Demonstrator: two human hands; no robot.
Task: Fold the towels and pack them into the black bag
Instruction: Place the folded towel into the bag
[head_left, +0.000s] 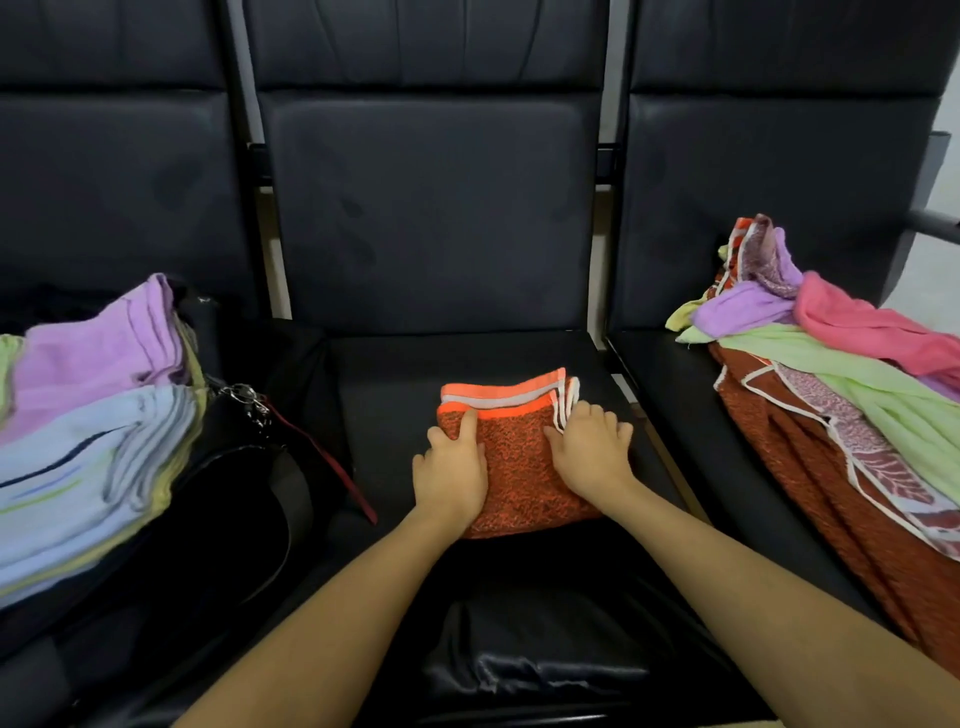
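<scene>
Left hand (451, 470) laid flat on orange towel (519, 467), fingers (467, 423) straight, released, pressed onto left part near banded edge. Right hand (589, 449) laid on right part, fingers loosely spread over white-trimmed folded edges, nothing grasped. Towel folded, set on middle seat (395, 384), bare seat seen all round. Folded towels (88, 431) stacked in black bag (234, 499) at left; unfolded pile (831, 374) heaped on right seat.
</scene>
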